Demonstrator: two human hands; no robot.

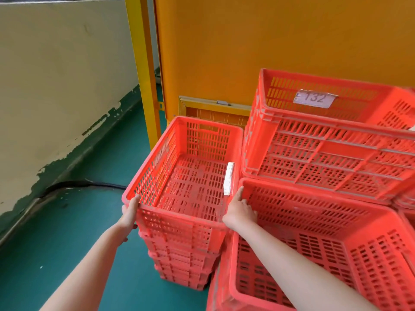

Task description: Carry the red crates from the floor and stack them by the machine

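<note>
Sitting atop the nested stack beside the orange machine, the top red crate is clasped at its corner by the left hand. The right hand, grasp unclear, risks pinching against the neighbouring crate.

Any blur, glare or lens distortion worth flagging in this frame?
Head view: wide-angle bending tilts the yellow post and wall; red of the top crate is oversaturated and bleeds at the rims; slight softness overall, yet the 132 label reads; light even, no hard shadows or glare.
</note>
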